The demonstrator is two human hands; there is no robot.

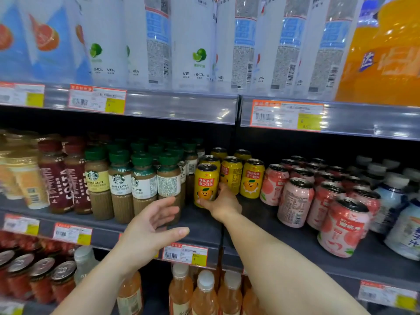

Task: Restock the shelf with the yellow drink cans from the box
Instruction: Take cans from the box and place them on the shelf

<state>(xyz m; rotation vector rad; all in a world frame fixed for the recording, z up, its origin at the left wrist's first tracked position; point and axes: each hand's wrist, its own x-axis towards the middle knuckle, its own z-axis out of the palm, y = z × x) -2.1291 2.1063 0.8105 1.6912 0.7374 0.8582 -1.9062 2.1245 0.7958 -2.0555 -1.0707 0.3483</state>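
Observation:
Several yellow drink cans stand in rows on the dark middle shelf (261, 214). My right hand (223, 201) grips the front-left yellow can (205, 183) low on its side, and the can stands upright on the shelf. Another front yellow can (251, 178) stands to its right, with more yellow cans behind. My left hand (150, 226) hovers open in front of the shelf edge, holding nothing, just ahead of the coffee bottles. The box is out of view.
Green-capped coffee bottles (120, 185) crowd the left of the yellow cans. Pink peach cans (295, 201) fill the right. Tall white bottles (193, 42) line the upper shelf. Orange bottles (204, 292) and red cans (41, 276) sit below. Bare shelf lies in front of the yellow cans.

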